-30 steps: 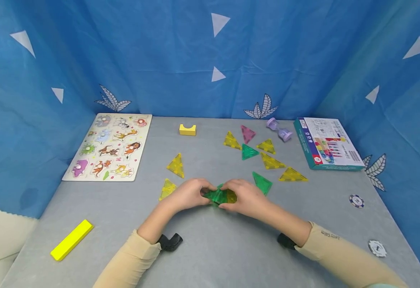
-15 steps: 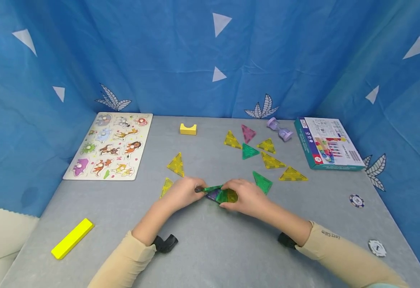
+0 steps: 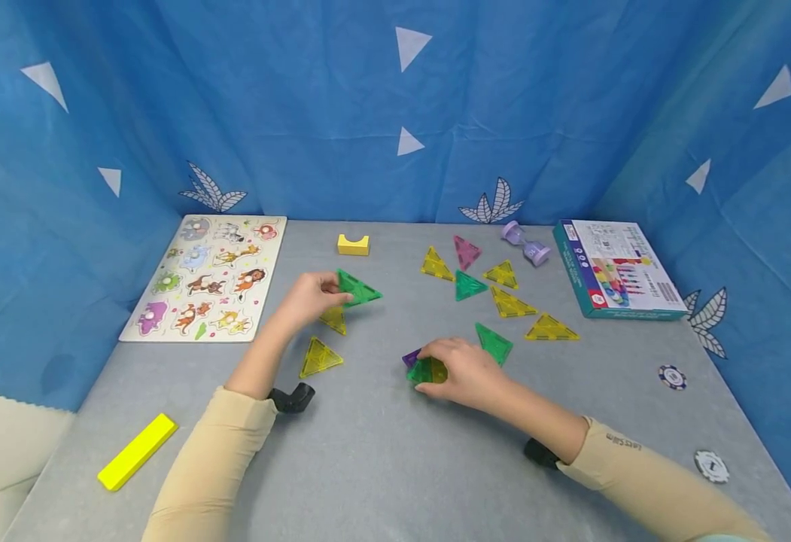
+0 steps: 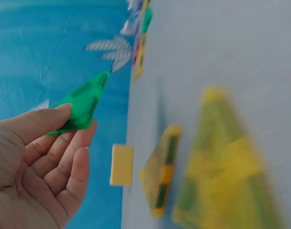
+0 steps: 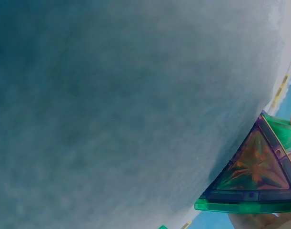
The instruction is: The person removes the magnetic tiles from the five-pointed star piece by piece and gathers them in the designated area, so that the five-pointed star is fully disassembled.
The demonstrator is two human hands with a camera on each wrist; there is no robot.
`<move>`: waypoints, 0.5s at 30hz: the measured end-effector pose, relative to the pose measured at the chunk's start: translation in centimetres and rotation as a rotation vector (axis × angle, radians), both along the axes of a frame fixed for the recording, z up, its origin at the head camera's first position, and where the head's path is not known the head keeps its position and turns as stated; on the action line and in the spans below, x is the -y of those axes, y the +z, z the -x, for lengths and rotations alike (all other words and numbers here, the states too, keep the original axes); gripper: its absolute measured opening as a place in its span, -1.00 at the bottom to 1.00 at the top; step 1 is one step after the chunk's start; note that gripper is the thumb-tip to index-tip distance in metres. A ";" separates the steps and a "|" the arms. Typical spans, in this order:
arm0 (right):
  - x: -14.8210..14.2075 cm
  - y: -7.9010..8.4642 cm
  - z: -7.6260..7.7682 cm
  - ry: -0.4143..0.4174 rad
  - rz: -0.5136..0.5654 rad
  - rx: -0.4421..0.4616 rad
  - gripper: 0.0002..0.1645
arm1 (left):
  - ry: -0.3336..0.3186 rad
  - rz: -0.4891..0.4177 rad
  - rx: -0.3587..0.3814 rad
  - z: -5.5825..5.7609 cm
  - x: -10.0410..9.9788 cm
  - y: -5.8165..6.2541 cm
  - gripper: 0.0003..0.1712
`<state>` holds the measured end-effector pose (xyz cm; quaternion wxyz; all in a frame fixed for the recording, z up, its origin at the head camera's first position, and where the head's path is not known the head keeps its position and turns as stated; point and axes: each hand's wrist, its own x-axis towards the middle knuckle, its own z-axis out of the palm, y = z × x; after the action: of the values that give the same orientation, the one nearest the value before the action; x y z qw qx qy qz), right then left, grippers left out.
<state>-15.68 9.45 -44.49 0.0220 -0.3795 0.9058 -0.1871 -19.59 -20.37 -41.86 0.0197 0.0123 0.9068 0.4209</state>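
Observation:
My left hand [image 3: 309, 302] pinches a green triangular magnetic tile [image 3: 360, 289] above the table, and the left wrist view shows the thumb laid over that same tile [image 4: 85, 105]. Just below this hand lies a yellow triangular tile [image 3: 333, 321], partly covered by it. Another yellow tile [image 3: 320, 357] rests nearer the front. At the table's middle my right hand [image 3: 466, 373] grips a small build of joined green, yellow and purple triangular tiles [image 3: 421, 370]. In the right wrist view, a purple-edged face of the build [image 5: 255, 171] shows; fingers hide part of it.
Several loose triangular tiles, among them a yellow one [image 3: 511, 303] and a green one [image 3: 494, 344], lie right of centre. Around the edges are an animal puzzle board [image 3: 269, 260], a yellow arch block [image 3: 353, 246], a long yellow block [image 3: 138, 452], an hourglass [image 3: 526, 243] and a box [image 3: 622, 271].
My left hand has pulled the green tile off the build and carried it left and toward the back. The right hand stays in place, holding the build.

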 end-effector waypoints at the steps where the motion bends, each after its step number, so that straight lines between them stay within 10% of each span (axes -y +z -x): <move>1: 0.0 0.0 0.0 0.001 0.001 0.002 -0.51 | 0.021 -0.010 0.028 0.6 0.5 0.2 -0.76; 10: -0.1 0.0 0.2 0.001 0.006 0.005 -0.50 | 0.162 -0.183 0.237 5.6 3.6 -0.7 -0.76; 15: -0.2 -0.2 0.1 0.004 0.011 0.007 -0.50 | 0.100 -0.214 0.331 7.0 2.9 -2.0 -0.73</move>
<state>-15.79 9.63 -44.69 0.0234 -0.3810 0.9038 -0.1933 -26.61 -23.25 -43.83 0.1464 -0.1001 0.8407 0.5117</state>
